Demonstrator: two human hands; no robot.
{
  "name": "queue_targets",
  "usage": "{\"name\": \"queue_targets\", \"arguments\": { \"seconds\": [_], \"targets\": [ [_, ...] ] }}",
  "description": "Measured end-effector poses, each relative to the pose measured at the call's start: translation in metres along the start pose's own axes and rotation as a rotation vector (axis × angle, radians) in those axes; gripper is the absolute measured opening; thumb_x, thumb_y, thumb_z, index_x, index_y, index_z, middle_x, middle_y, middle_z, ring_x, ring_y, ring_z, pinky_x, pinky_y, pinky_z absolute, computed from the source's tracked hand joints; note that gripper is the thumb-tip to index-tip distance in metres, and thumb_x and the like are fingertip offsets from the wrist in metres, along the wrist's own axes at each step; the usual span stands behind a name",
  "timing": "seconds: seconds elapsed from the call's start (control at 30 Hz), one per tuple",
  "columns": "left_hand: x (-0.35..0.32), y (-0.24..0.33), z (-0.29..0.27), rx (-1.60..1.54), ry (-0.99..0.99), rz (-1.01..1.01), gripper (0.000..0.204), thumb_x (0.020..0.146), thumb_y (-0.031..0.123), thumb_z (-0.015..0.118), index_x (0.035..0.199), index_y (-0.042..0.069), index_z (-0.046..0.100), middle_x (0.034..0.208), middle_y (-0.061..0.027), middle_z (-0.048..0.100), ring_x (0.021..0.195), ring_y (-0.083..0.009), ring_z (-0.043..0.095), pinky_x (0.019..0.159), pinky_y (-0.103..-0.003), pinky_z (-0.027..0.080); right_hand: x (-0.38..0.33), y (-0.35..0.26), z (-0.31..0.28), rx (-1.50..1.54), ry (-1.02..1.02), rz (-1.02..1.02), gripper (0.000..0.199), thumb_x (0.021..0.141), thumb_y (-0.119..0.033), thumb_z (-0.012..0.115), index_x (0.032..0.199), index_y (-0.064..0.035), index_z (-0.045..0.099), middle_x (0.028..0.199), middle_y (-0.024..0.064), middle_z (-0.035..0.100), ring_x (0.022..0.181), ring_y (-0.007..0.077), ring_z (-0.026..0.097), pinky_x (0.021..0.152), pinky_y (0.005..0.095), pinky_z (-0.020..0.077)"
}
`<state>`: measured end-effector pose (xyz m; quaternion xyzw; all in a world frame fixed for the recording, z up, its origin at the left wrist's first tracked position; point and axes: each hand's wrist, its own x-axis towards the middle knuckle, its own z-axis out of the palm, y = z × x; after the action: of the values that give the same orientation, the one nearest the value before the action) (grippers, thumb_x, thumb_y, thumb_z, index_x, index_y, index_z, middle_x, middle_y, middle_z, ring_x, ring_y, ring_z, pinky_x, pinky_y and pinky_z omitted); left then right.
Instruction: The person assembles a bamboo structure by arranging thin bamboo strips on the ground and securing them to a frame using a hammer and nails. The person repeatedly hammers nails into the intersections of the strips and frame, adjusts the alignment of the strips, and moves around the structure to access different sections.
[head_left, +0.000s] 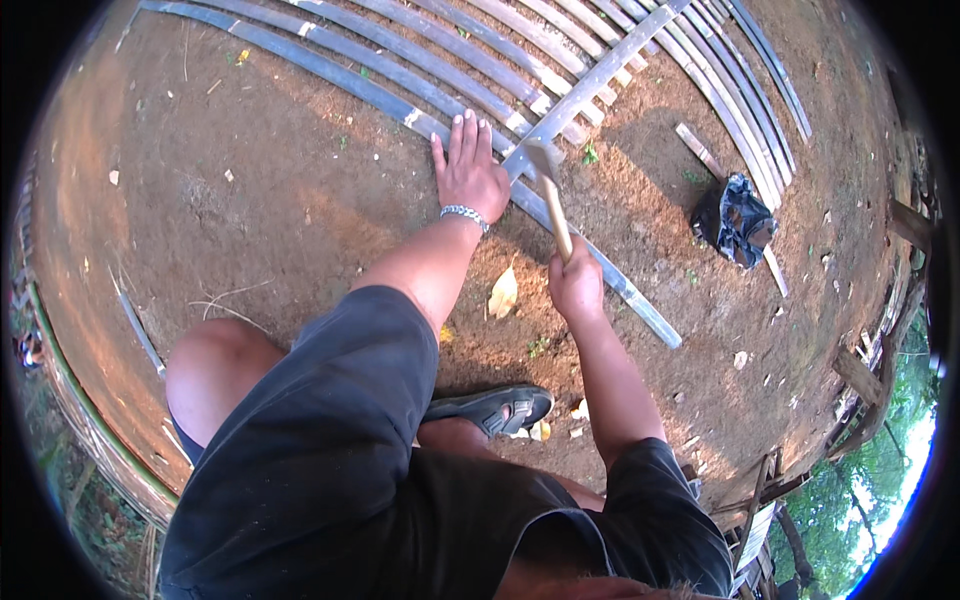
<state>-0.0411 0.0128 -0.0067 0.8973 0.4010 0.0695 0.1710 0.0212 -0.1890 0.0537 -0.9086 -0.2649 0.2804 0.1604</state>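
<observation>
My left hand lies with its fingers stretched out over the near slats, beside where a crosspiece meets the nearest long slat. A bracelet circles that wrist. My right hand is closed around the wooden handle of a hammer. The hammer's head is over the end of the crosspiece, close to my left hand; whether it touches is hard to tell. Several grey, weathered slats run side by side under the crosspiece. Any nail at the joint is not visible.
To the right a crumpled black plastic bag sits on the dirt, with a short slat piece by it. A dry leaf lies between my arms. My sandalled foot is below. Wooden posts and branches line the right edge.
</observation>
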Motion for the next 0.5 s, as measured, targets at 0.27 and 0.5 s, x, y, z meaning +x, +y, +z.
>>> {"name": "queue_targets", "arguments": {
  "seconds": [0.27, 0.5],
  "targets": [
    [-0.011, -0.003, 0.004, -0.019, 0.021, 0.012, 0.065, 0.085, 0.02, 0.046, 0.146, -0.003, 0.04, 0.16, -0.019, 0.025, 0.15, -0.0314, 0.018, 0.121, -0.055, 0.003, -0.022, 0.021, -0.026, 0.015, -0.113, 0.136, 0.026, 0.089, -0.013, 0.059, 0.112, -0.001, 0.057, 0.095, 0.0288, 0.067, 0.094, 0.046, 0.065, 0.083, 0.0524, 0.0533],
    [0.0, -0.001, -0.014, 0.05, -0.08, 0.05, 0.057, 0.087, 0.017, 0.05, 0.143, 0.008, 0.047, 0.159, -0.0139, 0.028, 0.149, -0.0305, 0.021, 0.12, -0.058, 0.004, -0.11, 0.095, -0.123, -0.235, -0.135, 0.23, 0.028, 0.094, -0.018, 0.056, 0.118, -0.0048, 0.056, 0.098, 0.0273, 0.066, 0.094, 0.044, 0.065, 0.084, 0.053, 0.0528]
  ]
}}
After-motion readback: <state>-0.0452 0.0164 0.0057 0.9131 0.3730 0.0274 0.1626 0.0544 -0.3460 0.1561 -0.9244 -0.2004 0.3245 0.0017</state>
